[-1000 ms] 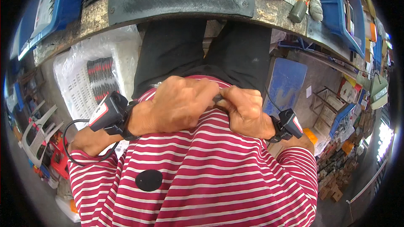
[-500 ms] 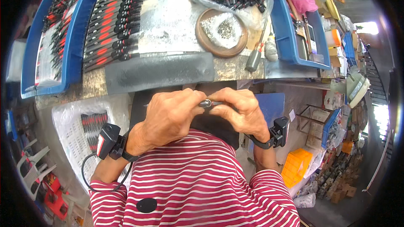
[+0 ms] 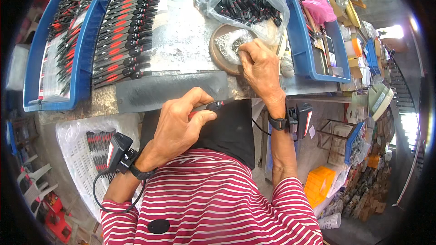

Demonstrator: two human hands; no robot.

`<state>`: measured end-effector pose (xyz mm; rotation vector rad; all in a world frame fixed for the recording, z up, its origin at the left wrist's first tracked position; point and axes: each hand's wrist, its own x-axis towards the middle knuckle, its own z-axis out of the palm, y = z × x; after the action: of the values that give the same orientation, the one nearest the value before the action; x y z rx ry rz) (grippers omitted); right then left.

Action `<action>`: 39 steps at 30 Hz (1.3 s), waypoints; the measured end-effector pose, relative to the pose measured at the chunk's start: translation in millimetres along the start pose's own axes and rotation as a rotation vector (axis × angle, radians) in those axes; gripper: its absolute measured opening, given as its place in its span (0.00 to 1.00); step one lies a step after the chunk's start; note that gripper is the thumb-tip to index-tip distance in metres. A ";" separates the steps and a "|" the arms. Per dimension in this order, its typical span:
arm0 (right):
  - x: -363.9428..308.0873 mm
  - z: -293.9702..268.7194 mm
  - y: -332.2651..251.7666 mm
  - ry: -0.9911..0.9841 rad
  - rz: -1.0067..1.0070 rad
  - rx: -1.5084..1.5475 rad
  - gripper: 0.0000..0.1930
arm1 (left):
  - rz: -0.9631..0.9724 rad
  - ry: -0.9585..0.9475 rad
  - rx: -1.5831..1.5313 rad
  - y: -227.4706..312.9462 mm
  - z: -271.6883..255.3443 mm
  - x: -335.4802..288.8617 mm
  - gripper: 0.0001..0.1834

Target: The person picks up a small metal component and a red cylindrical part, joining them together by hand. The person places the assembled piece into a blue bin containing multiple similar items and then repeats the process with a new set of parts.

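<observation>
My left hand (image 3: 179, 120) is closed around a slim black-and-red handled tool (image 3: 214, 105), held in front of the bench edge. Its black end pokes out between thumb and forefinger; the palm and fingers hide most of the rest. Over a round brown dish (image 3: 218, 57) on the bench, my right hand (image 3: 263, 72) has thumb and fingertips pinched together. Small metal pieces (image 3: 232, 41) lie on clear plastic in that dish. Whatever the right fingertips may hold is too small or hidden to make out.
Several similar black-and-red tools (image 3: 122, 41) lie in a row beside a blue tray (image 3: 84, 59). A clear bag of black parts (image 3: 249, 10) sits behind the dish. Another blue tray (image 3: 309, 63) stands right. A dark pad (image 3: 170, 90) covers the bench edge; a white basket (image 3: 77, 149) is below left.
My hands were together on the tool. The right hand has let go and moved up and right to the dish, while the left keeps the tool, now slightly lower.
</observation>
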<state>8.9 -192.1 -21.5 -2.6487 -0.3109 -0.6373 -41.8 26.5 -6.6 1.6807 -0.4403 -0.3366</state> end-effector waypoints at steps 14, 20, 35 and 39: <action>4.4 8.7 9.0 -0.057 -0.035 -0.067 0.00 | -0.284 -0.001 -0.335 5.1 -0.6 10.7 0.10; -3.8 2.0 13.2 -0.020 0.319 0.413 0.04 | -0.255 0.021 -0.399 3.3 0.5 20.4 0.10; -25.5 -20.5 -51.5 0.003 0.513 0.858 0.04 | -0.238 0.128 -0.406 -5.1 14.5 33.3 0.10; -31.8 -17.6 -58.8 0.002 0.502 0.901 0.04 | -0.219 0.147 -0.349 -6.0 18.2 33.5 0.09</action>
<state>-43.4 -150.6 -3.1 -1.7470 0.0745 -0.2362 -20.1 -4.4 -14.4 1.4004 -0.0794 -0.4211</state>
